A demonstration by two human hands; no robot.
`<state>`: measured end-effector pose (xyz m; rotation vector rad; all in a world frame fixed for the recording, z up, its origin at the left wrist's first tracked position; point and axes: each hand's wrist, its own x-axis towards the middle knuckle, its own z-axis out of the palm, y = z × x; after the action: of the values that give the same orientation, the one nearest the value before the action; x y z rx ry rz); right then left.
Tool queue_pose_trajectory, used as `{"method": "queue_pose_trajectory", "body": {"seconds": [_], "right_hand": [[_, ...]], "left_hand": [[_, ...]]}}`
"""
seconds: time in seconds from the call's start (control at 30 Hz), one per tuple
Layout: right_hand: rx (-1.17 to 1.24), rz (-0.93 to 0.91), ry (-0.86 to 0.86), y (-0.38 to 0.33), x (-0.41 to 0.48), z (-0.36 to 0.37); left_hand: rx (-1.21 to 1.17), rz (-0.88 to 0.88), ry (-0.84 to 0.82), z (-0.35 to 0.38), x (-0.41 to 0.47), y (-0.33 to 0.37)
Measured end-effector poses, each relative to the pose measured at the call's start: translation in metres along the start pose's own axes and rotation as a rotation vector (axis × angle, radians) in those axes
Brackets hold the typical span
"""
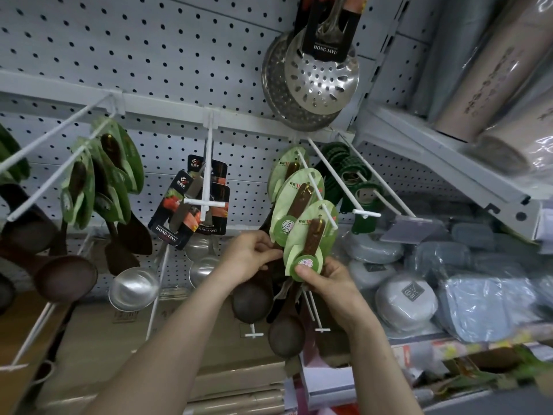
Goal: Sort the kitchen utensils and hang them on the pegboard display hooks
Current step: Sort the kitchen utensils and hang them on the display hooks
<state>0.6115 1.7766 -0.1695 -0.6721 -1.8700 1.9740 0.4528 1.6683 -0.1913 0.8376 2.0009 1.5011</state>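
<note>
Okay, front ladle (309, 239), dark wooden, on a green backing card, sits at the outer end of a white hook (317, 187), which seems to pass through the card's hole. The right hand (327, 281) pinches the round label at the card's bottom between thumb and fingers. The left hand (250, 256) has its fingers curled at the card's left edge and looks to be pinching it, though exactly what it grips is partly hidden. Two more carded ladles (294, 182) hang behind on the same hook, their brown bowls (251, 301) dangling below the hands. Outward on the pegboard (89, 49): green-carded spatulas (101, 175) at left, steel ladles (191, 205) on black cards in the middle, perforated skimmers (317, 82) above, dark green items (350, 172) on the next hook right. Wrapped grey containers (404, 304) fill the shelf at right. My read: the task is well along, since most hooks are loaded and this ladle only needs settling. Blurred green packs (508, 369) at lower right may be left to hang, but I cannot tell.
</note>
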Motion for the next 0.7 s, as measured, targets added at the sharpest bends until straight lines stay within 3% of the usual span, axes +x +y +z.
{"method": "queue_pose_trajectory", "body": {"seconds": [0.37,0.53,0.7], "right_hand": [[-0.026,0.022,-0.022,0.004,0.006,-0.011],[-0.037,0.0,-0.054,0.006,0.009,-0.015],[0.036,-0.044,0.224,-0.009,0.02,-0.01]], "left_hand": [[0.176,0.171,0.172,0.037,0.007,-0.006],[0.197,0.182,0.14,0.034,0.01,-0.007],[0.103,0.203,0.177,0.028,0.014,0.001]]}}
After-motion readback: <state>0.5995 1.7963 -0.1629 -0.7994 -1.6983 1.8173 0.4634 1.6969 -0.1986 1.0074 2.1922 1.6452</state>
